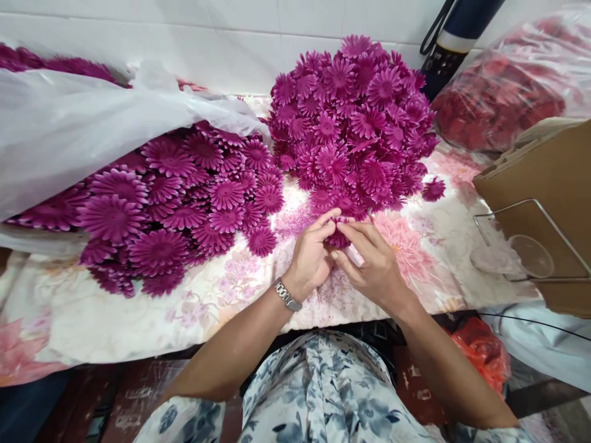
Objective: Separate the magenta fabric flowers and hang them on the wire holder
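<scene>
Both hands pinch one magenta flower (339, 237) just below the heaped pile (353, 117).
Left hand (311, 255) and right hand (369, 261) are closed on it; many loose flowers (170, 203) left of the pile spill from a bag (69, 132), seemingly unhandled.

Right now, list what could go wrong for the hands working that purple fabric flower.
1. The left hand and right hand pinch one purple fabric flower just below the tall mound of purple flowers; a bump could topple it.
2. Purple flecks dot the floral cloth nearby and may stain it.
</scene>
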Demonstrator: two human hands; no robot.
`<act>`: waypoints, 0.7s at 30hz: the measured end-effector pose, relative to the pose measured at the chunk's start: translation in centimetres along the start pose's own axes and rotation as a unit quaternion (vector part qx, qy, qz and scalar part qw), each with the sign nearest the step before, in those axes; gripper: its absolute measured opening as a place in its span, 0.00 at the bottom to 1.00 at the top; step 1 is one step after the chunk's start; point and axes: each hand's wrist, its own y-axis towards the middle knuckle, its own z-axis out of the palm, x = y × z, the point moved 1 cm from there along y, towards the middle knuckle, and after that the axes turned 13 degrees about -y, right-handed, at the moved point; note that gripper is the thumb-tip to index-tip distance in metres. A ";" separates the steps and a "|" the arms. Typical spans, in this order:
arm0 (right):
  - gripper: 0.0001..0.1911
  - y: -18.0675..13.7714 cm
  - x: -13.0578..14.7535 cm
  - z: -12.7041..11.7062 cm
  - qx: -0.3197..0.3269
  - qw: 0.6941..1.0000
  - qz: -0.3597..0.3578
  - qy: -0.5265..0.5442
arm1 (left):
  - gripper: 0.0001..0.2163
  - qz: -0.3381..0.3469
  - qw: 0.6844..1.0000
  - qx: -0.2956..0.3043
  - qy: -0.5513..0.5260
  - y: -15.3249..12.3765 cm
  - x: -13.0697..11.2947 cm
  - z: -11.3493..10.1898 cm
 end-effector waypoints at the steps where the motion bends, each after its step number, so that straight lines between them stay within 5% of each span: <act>1: 0.15 0.0 0.0 -0.4 -0.001 0.999 0.013 0.032 | 0.15 0.009 1.000 0.007 0.001 0.0 -0.1 0.0; 7: 0.01 1.2 -1.2 -1.0 -0.015 0.995 0.073 0.064 | 0.15 0.066 0.996 0.053 0.030 -0.4 0.2 0.2; 14: 0.10 1.4 -2.6 0.6 0.095 0.968 0.151 0.174 | 0.13 -0.003 0.998 0.065 0.018 -0.6 0.7 -0.1; 21: 0.03 1.0 -2.8 0.3 0.073 0.987 0.098 0.106 | 0.14 -0.026 0.999 0.046 0.016 -0.8 0.8 0.2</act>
